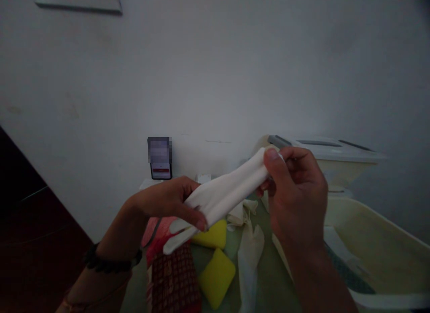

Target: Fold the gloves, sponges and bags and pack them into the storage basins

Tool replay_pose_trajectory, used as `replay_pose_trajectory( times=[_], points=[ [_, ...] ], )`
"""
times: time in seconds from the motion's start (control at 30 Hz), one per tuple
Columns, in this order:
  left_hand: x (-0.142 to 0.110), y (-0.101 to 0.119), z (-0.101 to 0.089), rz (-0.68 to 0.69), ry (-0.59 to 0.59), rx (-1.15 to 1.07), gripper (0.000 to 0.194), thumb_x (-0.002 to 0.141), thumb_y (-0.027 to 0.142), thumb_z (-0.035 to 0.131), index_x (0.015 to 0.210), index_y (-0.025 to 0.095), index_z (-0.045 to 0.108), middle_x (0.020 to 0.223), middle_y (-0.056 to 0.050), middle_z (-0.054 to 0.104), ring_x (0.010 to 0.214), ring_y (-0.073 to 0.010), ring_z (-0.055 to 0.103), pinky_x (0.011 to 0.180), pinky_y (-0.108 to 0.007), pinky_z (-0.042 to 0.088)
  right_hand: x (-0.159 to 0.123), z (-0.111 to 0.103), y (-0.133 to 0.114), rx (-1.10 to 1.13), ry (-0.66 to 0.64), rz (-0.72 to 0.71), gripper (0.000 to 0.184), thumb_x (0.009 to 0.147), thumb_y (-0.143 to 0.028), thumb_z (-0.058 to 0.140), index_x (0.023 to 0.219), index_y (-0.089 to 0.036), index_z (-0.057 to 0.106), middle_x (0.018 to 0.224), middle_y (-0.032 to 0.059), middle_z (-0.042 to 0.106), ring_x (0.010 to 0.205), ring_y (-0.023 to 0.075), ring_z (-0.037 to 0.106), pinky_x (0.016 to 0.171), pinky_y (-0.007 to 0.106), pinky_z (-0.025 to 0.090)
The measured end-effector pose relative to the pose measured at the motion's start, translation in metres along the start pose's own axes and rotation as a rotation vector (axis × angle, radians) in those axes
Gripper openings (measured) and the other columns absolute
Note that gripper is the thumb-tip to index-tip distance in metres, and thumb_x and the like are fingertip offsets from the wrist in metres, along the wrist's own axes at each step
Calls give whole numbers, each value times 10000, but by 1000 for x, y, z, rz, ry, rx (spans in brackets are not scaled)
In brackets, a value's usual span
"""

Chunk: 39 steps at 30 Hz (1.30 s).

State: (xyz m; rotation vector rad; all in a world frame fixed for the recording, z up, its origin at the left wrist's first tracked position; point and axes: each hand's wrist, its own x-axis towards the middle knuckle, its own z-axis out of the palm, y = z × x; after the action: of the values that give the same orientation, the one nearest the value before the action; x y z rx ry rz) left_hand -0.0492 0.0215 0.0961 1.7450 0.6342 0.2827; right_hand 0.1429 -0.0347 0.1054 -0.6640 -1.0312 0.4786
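A white rubber glove (224,194) is stretched between both hands above the table. My left hand (168,200) pinches its finger end, with the glove's fingers hanging below the thumb. Up and to the right, my right hand (295,194) is closed on the cuff end. Beneath them lie two yellow sponges (217,277) and another white glove (249,254) on the green tabletop (268,281).
A red patterned packet (171,272) lies at the left under my left hand. A cream plastic tub (379,254) stands at the right, with a white appliance (322,154) behind it. A small dark device (160,163) leans against the white wall.
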Motion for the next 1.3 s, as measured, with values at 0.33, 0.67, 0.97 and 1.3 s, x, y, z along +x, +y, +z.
replay_pose_trajectory(
  times=[0.33, 0.67, 0.97, 1.3],
  points=[
    [-1, 2, 0, 25, -53, -19, 92, 689, 107, 721, 760, 166, 717, 677, 44, 717, 587, -75, 625, 534, -120, 456, 3, -2, 3, 69, 6, -14, 171, 767, -250, 685, 726, -205, 526, 657, -51, 547, 536, 57, 493, 429, 135, 444],
    [2, -1, 1, 130, -24, -46, 114, 714, 97, 702, 808, 160, 713, 720, 45, 696, 710, -92, 624, 677, -156, 467, 4, -2, -1, 25, 70, -41, 212, 766, -280, 685, 722, -210, 490, 607, -67, 506, 511, 64, 446, 410, 135, 395],
    [9, -6, 7, 121, -76, -176, 311, 746, 79, 680, 1031, 160, 587, 935, -21, 699, 874, -132, 644, 760, -226, 478, 4, -2, -1, -16, 92, -65, 222, 766, -298, 688, 732, -209, 487, 612, -66, 488, 500, 63, 437, 397, 152, 367],
    [8, 4, 17, 266, 79, -185, 289, 828, 95, 595, 1012, 204, 402, 861, 16, 670, 759, -101, 623, 665, -216, 474, 3, -1, -2, -24, 77, -33, 235, 749, -302, 694, 731, -216, 476, 595, -75, 482, 464, 58, 416, 379, 158, 337]
  ],
)
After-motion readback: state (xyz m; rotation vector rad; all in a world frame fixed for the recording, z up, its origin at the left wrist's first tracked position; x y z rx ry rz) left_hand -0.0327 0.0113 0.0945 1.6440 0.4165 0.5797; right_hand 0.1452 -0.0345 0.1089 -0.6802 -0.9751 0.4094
